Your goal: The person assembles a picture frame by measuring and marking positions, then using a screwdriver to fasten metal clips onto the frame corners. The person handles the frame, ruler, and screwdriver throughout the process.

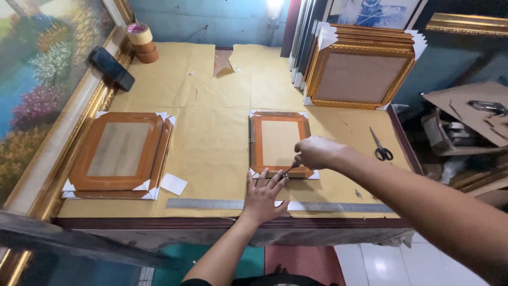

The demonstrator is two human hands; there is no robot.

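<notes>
Head cam, looking down at work table covered w/ tan kraft paper. Small brown picture frame lies face-down near table centre, white card protectors on all 4 corners. Right hand closed around a small tool, prob a screwdriver but too small to confirm; tip sits at frame's bottom rail, near the lower-right corner. Left hand open, fingers spread flat on the paper, fingertips touching the frame's lower edge, palm partly over a long steel ruler that runs along the table's near edge.

Stack of larger brown frames on left side, well apart from the hands, also corner-protected; loose white card piece just beside its lower-right corner. Scissors right of the small frame, near table edge. Gold ornate frames stacked leaning at back right. Tape rolls stacked at back left, black phone beside them on the gold border of a big landscape painting.
</notes>
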